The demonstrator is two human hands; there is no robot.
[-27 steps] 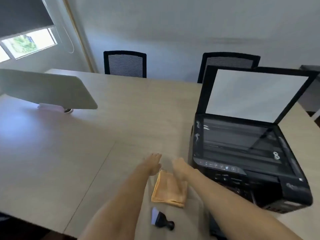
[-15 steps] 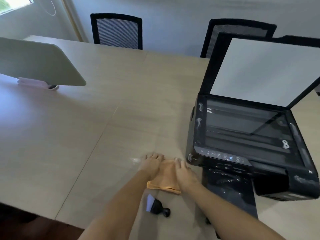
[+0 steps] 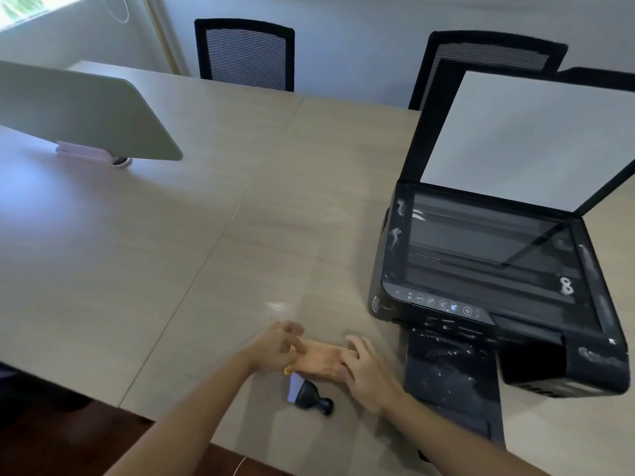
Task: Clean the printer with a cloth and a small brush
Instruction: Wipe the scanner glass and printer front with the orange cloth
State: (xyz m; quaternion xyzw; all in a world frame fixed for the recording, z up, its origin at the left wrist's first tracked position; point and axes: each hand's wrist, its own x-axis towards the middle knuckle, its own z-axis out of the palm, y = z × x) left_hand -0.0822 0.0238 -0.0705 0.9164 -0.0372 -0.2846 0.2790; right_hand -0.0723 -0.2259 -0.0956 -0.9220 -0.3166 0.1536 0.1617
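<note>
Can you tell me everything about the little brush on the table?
The brush is small, with a short black handle ending in a round knob and a flat fan of pale bristles. It looks like plastic. It lies on its side on the table, near the front edge, bristles pointing away from the person, knob toward them. It sits just below the cloth; whether the two touch is unclear. Neither hand holds it. The printer stands to its right.

Cloth (image 3: 318,357): blurred, both ends covered by the hands. Left hand (image 3: 275,348) and right hand (image 3: 366,371): fingers smeared, grip not resolved. Brush (image 3: 307,393): bristle end partly hidden under the cloth. Printer (image 3: 481,269): lid cut by the right edge; panel icons too small to be read. Desk (image 3: 137,252): cut off left.
</note>
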